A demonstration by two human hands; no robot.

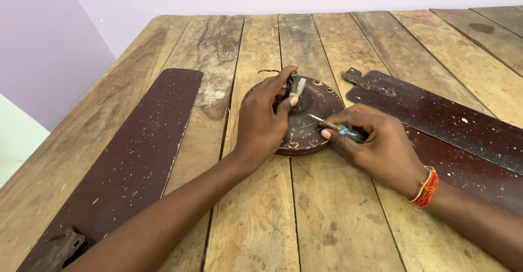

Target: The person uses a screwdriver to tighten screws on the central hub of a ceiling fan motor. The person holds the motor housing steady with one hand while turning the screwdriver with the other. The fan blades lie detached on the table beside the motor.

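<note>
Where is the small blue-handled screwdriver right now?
The small blue-handled screwdriver is in the right hand, right of centre, its tip on the round dark-brown metal fan motor.

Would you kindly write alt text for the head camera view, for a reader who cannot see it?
A person's left hand steadies a round, dark brown ceiling fan motor by its central shaft, while the right hand holds a blue-handled screwdriver to its top. The motor sits on a worn plank table, with detached brown fan blades lying to either side.

Worn plank table (338,228); pale lilac walls (43,49) behind; soft even light.
</note>
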